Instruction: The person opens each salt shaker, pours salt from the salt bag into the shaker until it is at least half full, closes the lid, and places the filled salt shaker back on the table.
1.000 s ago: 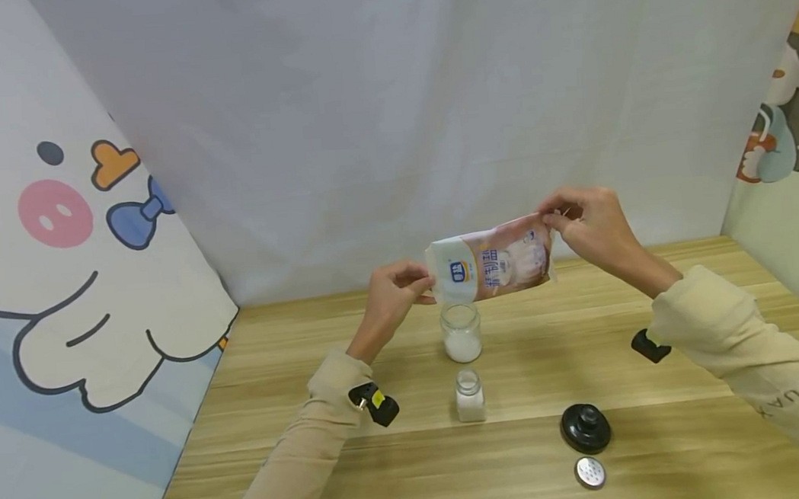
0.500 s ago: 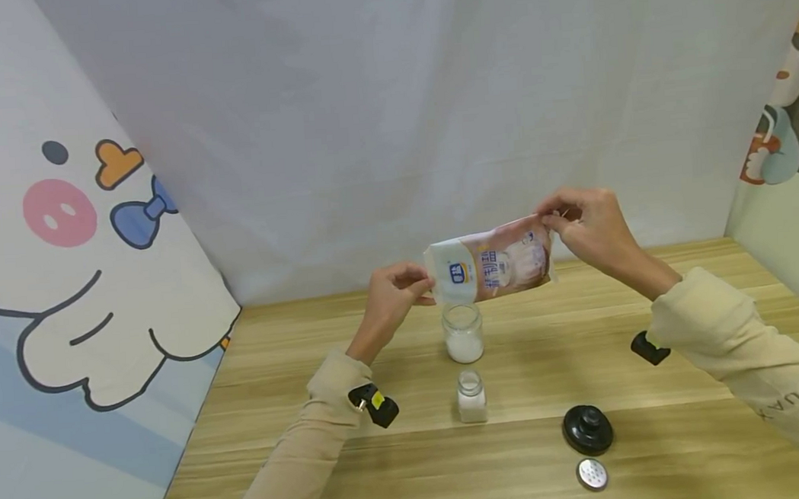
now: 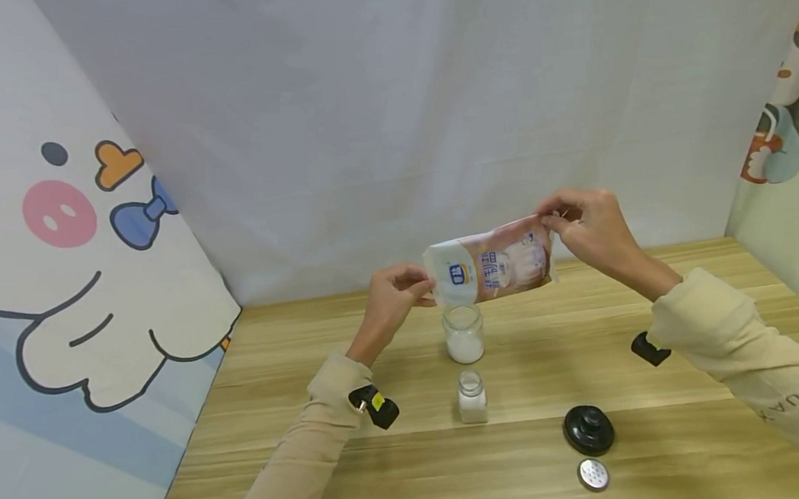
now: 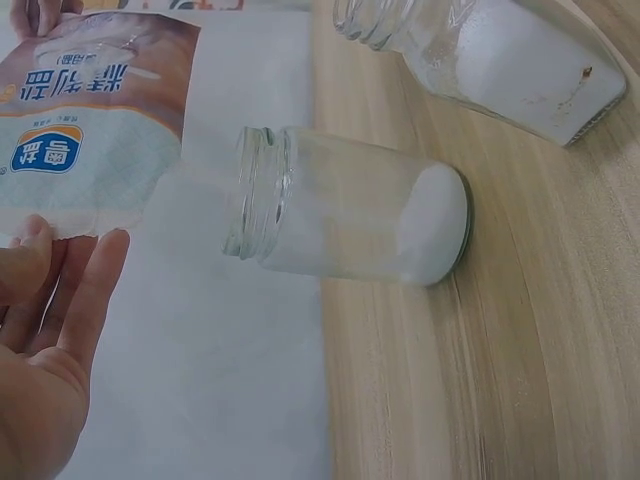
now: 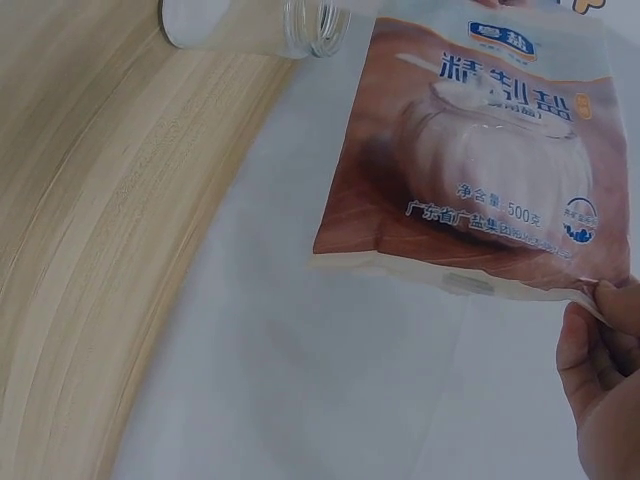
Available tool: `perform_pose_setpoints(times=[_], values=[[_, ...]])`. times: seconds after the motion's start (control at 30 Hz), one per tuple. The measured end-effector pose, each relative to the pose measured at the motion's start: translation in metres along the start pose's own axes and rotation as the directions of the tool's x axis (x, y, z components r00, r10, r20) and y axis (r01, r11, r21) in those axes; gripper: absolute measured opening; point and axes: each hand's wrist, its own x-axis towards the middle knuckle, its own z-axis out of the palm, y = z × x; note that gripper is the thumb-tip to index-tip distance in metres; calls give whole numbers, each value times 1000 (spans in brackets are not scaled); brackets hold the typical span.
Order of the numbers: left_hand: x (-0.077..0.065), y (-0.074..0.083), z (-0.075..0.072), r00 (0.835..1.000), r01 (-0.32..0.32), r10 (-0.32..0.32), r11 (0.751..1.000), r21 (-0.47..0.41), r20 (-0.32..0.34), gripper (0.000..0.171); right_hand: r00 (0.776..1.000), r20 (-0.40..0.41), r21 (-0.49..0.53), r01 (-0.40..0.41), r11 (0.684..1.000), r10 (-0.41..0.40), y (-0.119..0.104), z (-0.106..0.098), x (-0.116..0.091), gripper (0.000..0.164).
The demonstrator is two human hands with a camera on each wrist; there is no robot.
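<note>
A pink and pale-blue salt bag (image 3: 490,263) is held sideways in the air, its left end lower than its right. My left hand (image 3: 394,292) pinches the pale left end, while my right hand (image 3: 594,230) pinches the upper right corner. Right below the left end stands an open glass jar (image 3: 462,318) with white salt in its bottom. In the left wrist view a faint whitish streak runs from the bag (image 4: 90,140) towards the mouth of the jar (image 4: 340,210). Nearer to me is a smaller open glass bottle (image 3: 473,401), largely filled with white grains.
A black knobbed lid (image 3: 589,429) lies on the wooden table (image 3: 276,364), at the right of the small bottle. Just in front of it is a round silver cap (image 3: 593,474) with holes. A grey-white cloth (image 3: 365,129) hangs behind the table.
</note>
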Motion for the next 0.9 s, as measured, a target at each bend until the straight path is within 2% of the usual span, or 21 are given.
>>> perform_pose_setpoints(times=[0.07,0.3,0.9], values=[[0,0,0,1000,0,0,1000,1,6,9,1000,-3,-1,1,1000,-1,0,0,0,14],[-11,28,2,999,9,-9,1000,11,33,12,1000,-7,9,5,1000,-5,0,-1,-1,14],[-11,27,1,999,1,-1,1000,5,36,12,1000,-15,0,7,1000,-7,-2,0,0,14]])
